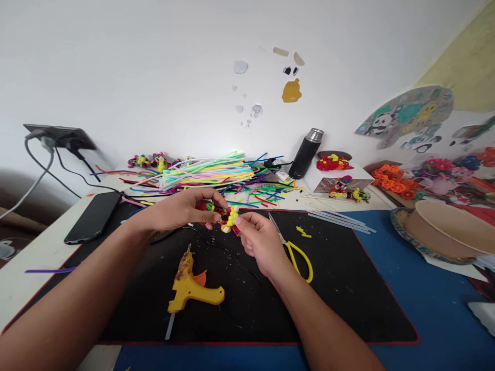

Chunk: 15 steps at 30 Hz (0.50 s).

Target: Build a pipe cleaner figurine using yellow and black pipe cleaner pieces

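Note:
Between my two hands, above the black mat (328, 304), is a small pipe-cleaner figure (231, 218) in yellow, red and green with pale round ends. My left hand (189, 208) pinches its red and green side with thumb and fingers. From the other side my right hand (260, 237) closes thumb and fingertips on its yellow part. Fingers hide some of the figure. Below the hands lies a yellow hot glue gun (193, 286) with a clear glue stick in its back end. Yellow-handled scissors (297, 255) rest beside my right hand, partly covered by it.
A heap of coloured pipe cleaners (209, 175) lies along the wall. At the left is a black phone (93, 217); a dark flask (305, 154) stands beyond the mat. Glue sticks (340, 220) and a basket (410, 234) are at the right. Corded plugs hang from a power strip (60, 136).

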Each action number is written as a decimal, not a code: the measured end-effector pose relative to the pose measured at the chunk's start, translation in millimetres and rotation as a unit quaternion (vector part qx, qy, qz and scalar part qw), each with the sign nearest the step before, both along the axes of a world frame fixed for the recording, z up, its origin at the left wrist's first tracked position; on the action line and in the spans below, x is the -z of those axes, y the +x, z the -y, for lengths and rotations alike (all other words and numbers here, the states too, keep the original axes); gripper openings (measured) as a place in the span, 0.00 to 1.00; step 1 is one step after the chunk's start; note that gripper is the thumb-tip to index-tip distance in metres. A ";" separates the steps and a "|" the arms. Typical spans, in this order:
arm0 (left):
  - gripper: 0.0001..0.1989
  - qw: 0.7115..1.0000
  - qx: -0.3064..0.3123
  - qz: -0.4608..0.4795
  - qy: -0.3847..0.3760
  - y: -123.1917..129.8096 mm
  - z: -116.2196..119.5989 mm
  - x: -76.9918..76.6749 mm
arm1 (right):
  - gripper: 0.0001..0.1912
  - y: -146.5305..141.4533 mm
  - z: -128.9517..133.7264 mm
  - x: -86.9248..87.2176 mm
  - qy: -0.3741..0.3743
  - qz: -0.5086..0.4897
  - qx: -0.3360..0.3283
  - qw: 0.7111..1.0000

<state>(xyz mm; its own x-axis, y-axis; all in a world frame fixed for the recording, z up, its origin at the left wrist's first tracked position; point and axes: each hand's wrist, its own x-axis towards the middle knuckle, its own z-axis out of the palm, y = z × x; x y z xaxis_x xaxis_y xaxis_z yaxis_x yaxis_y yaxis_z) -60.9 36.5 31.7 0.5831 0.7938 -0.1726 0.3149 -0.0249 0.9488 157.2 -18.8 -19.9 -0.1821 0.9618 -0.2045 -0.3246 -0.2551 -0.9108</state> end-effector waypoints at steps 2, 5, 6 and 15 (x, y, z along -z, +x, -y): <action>0.17 1.000 0.003 0.001 0.003 0.2 0.1 0.1 | 0.22 -0.2 -0.1 0.5 0.000 0.000 0.001 1.000; 0.16 1.000 0.005 0.001 0.004 0.9 0.4 -0.4 | 0.22 -0.4 -0.1 1.0 -0.001 0.000 0.001 1.000; 0.16 1.000 0.004 0.002 0.005 1.2 0.6 -0.6 | 0.22 -0.5 -0.1 1.2 -0.001 0.001 0.001 1.000; 0.18 1.000 -0.004 -0.011 0.020 -1.2 -1.4 1.1 | 0.23 0.2 -1.2 3.6 0.017 0.025 0.002 1.000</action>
<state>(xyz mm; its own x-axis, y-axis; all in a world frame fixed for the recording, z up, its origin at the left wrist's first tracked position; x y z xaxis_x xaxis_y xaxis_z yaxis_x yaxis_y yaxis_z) -62.1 37.9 30.6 0.5724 0.8054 -0.1539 0.3365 -0.0595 0.9398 157.4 -17.6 -23.5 -0.1681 0.9691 -0.1803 -0.2802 -0.2223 -0.9339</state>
